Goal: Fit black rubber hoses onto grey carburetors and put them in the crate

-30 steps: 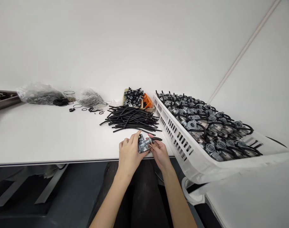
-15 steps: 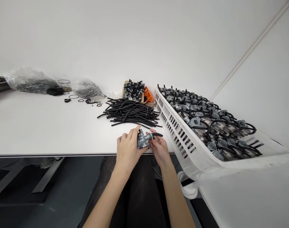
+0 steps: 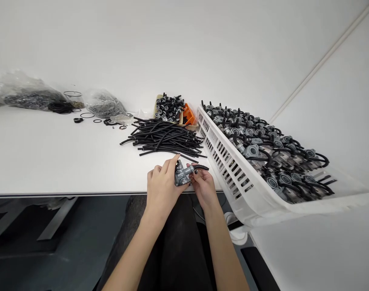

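Note:
Near the table's front edge, my left hand [image 3: 161, 184] is wrapped round the left side of a small grey metal carburetor [image 3: 182, 175]. My right hand [image 3: 203, 184] closes on a short black rubber hose [image 3: 201, 167] at the carburetor's right side, with the thumb pressed there. The hose's free end points right, past my fingers. Whether its near end is seated on the carburetor is hidden by my fingers. Just beyond my hands lies a loose pile of black hoses [image 3: 166, 139].
A white slotted crate [image 3: 223, 161] full of carburetors with hoses stands at right. Behind the pile are a tray of black-and-silver parts [image 3: 169, 108] and an orange bin [image 3: 189, 114]. Plastic bags of parts [image 3: 104, 103] and black rings [image 3: 87, 115] lie at back left.
The view has shifted slightly. My hands keep their grip on the carburetor and hose, with only a slight change in the right fingers.

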The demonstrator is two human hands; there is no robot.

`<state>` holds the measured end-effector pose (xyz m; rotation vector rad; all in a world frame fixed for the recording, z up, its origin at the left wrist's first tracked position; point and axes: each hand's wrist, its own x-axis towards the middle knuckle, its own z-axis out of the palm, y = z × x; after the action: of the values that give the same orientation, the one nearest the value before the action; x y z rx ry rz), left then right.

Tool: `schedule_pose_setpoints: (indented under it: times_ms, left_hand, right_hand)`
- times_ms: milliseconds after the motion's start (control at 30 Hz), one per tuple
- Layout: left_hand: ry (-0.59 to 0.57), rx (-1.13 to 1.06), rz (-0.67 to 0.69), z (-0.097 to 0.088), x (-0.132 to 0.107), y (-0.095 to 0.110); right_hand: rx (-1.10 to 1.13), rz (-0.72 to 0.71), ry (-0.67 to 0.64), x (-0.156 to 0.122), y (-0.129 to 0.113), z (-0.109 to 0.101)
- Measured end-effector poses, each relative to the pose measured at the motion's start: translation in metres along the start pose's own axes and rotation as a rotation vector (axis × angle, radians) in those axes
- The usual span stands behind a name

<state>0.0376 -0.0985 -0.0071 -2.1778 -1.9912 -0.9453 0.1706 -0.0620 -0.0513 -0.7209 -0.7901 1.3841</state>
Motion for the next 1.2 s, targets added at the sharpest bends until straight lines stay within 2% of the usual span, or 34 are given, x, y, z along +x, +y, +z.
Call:
schedule_pose_setpoints:
  times_ms: [367,1200]
  left_hand:
    - [0.024,0.023,0.002,0.0,-0.0003,0.0032]
    - [-0.022,-0.047,-0.003,-0.001,0.0011,-0.0012]
  right_hand:
    - [-0.012,-0.024,0.022,0.0004,0.0009,0.0029]
    - [-0.028,-0.02,-0.008,-0.0021,-0.0002,-0.0002]
